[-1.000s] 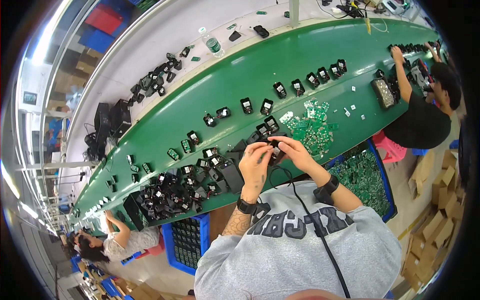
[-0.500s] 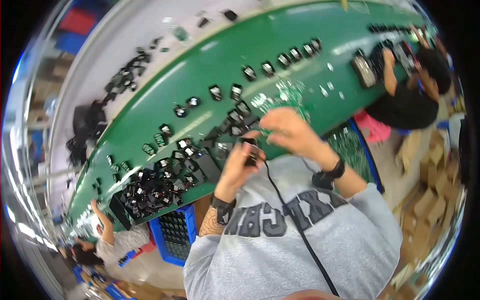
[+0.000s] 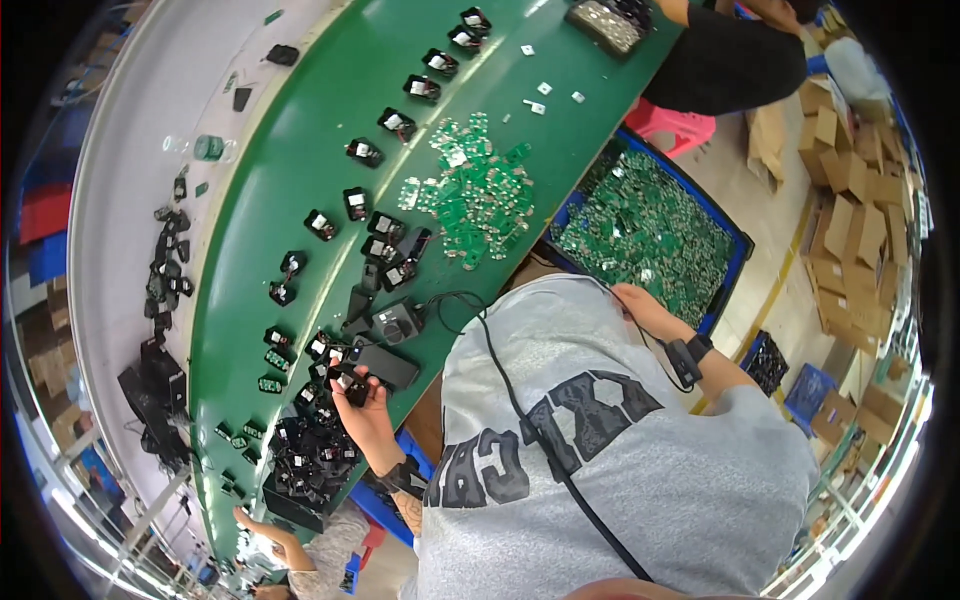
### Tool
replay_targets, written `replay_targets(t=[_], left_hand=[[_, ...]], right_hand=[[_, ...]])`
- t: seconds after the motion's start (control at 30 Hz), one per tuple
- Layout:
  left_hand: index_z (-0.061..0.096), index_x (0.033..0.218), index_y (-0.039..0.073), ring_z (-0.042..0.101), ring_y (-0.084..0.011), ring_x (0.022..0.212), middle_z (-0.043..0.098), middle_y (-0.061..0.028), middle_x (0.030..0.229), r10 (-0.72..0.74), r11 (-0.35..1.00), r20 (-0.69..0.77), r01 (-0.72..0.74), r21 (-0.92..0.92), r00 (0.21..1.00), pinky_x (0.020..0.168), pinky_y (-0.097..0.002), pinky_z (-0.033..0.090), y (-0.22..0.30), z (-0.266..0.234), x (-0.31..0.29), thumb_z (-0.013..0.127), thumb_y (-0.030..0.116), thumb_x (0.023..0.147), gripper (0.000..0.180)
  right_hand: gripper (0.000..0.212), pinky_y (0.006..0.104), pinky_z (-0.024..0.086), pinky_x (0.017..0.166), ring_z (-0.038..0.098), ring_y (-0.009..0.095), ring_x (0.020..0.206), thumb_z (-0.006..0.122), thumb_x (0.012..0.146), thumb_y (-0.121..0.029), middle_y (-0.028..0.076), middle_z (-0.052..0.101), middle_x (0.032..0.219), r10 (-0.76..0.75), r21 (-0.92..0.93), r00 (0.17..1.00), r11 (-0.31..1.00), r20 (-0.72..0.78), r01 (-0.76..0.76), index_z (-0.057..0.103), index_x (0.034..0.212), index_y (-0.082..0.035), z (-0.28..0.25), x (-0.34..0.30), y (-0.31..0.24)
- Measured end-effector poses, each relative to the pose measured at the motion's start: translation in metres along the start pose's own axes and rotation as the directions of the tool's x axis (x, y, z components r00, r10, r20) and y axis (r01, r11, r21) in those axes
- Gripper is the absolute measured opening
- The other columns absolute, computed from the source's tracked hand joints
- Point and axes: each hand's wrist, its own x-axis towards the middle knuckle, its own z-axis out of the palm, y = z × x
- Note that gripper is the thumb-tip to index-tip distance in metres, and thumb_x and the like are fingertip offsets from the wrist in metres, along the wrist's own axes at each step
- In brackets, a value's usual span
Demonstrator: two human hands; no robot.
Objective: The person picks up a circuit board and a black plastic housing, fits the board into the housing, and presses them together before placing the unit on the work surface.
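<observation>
My left hand (image 3: 366,412) is closed around a small black plastic casing (image 3: 349,381) with a pale part inside. It is above the near side of the green table, beside a black bin (image 3: 300,508) heaped with similar black casings and wires. My right hand (image 3: 648,311) is low by the side of my grey sweatshirt, next to a blue-rimmed tray (image 3: 742,262) of green circuit boards. The sweatshirt partly hides its fingers, so whether they grip anything is unclear. Several black casings with white parts (image 3: 357,203) form a line along the table.
A loose pile of green circuit boards (image 3: 480,195) lies on the green table (image 3: 300,140). A grey boxy device (image 3: 397,320) with a black cable stands near the table's edge. Other people work at both ends. Cardboard boxes (image 3: 850,240) and a pink stool (image 3: 675,128) stand right.
My left hand has moved left with the black casing, toward the bin. My right hand has left the table's front and dropped to my right side. The view has turned.
</observation>
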Motion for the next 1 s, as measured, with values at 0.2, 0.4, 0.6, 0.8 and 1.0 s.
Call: replay_targets(t=[0.2, 0.4, 0.6, 0.8, 1.0], left_hand=[[0.042, 0.138, 0.018, 0.062, -0.015, 0.078, 0.063, -0.009, 0.104, -0.068, 0.995, 0.069, 0.063, 0.077, 0.995, 0.064, -0.0256, 0.054, -0.003, 0.013, 0.003, 0.044, 0.038, 0.101, 0.043], [0.044, 0.137, 0.018, 0.059, -0.0159, 0.074, 0.063, -0.0093, 0.103, -0.1, 0.995, 0.025, 0.1, 0.01, 0.995, 0.059, -0.0245, 0.052, -0.011, -0.005, 0.001, 0.044, 0.038, 0.1, 0.041], [0.043, 0.137, 0.016, 0.043, -0.0085, 0.057, 0.062, -0.007, 0.097, 0.002, 0.996, 0.196, -0.02, 0.09, 0.981, 0.051, -0.0213, 0.036, 0.006, 0.017, -0.001, 0.04, 0.036, 0.102, 0.041], [0.041, 0.139, 0.015, 0.043, -0.0103, 0.049, 0.061, -0.0105, 0.092, 0.059, 0.992, -0.021, -0.056, 0.117, 0.998, 0.044, -0.0211, 0.033, 0.001, 0.0, -0.028, 0.04, 0.037, 0.101, 0.044], [0.032, 0.144, 0.018, 0.068, -0.03, 0.09, 0.061, -0.0169, 0.113, 0.06, 0.996, 0.097, -0.066, 0.064, 0.993, 0.073, -0.0344, 0.059, 0.011, 0.018, -0.031, 0.049, 0.023, 0.094, 0.053]], right_hand=[[0.033, 0.0289, 0.048, 0.08, 0.061, 0.017, 0.088, 0.054, 0.096, -0.036, 0.005, 0.066, 0.105, 0.283, 0.441, 0.949, 0.876, -0.142, -0.195, 0.064, 0.114, -0.01, -0.024, 0.005, 0.108], [0.037, 0.0394, 0.047, 0.057, 0.061, 0.033, 0.064, 0.053, 0.093, -0.035, 0.018, 0.062, 0.07, -0.602, -0.847, 0.758, 0.517, -0.252, 0.128, 0.064, 0.076, -0.005, -0.017, 0.075, 0.094], [0.035, 0.0453, 0.05, 0.057, 0.064, 0.031, 0.064, 0.044, 0.096, -0.032, 0.013, 0.065, 0.074, -0.608, -0.99, 0.787, 0.139, -0.099, -0.017, 0.064, 0.076, -0.011, -0.042, 0.135, 0.079], [0.039, 0.0483, 0.048, 0.058, 0.063, 0.034, 0.065, 0.048, 0.095, -0.037, 0.015, 0.066, 0.076, -0.462, -0.967, 0.877, 0.256, -0.132, -0.011, 0.066, 0.075, -0.009, -0.053, 0.095, 0.18], [0.033, 0.0458, 0.042, 0.06, 0.055, 0.039, 0.069, 0.056, 0.092, -0.026, 0.021, 0.056, 0.071, -0.72, -0.769, 0.694, 0.458, -0.026, 0.446, 0.055, 0.073, 0.001, -0.025, 0.176, -0.031]])
